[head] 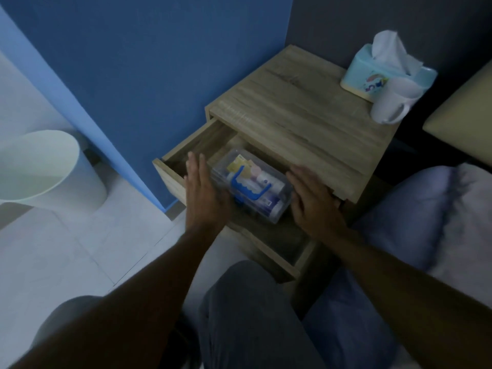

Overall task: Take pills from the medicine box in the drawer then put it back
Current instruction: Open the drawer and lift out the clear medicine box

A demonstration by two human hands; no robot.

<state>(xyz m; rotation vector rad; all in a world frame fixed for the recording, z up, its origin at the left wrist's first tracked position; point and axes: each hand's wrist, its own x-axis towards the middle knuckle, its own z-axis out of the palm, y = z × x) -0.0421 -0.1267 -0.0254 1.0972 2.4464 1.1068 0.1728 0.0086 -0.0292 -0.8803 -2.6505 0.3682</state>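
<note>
A clear plastic medicine box (253,185) with a blue handle lies in the pulled-out drawer (170,170) of a wooden bedside table (306,121). Packets and tubes show through its lid. My left hand (203,194) is flat with fingers apart at the box's left side. My right hand (314,201) is spread at its right side, just under the tabletop's front edge. Whether either palm touches the box is unclear. Neither hand grips anything.
A tissue box (383,70) and a white mug (392,102) stand at the tabletop's back right. A pale bin (45,169) stands on the tiled floor at left. A blue wall panel rises behind the drawer. A pillow (439,214) lies at right; my knees are below.
</note>
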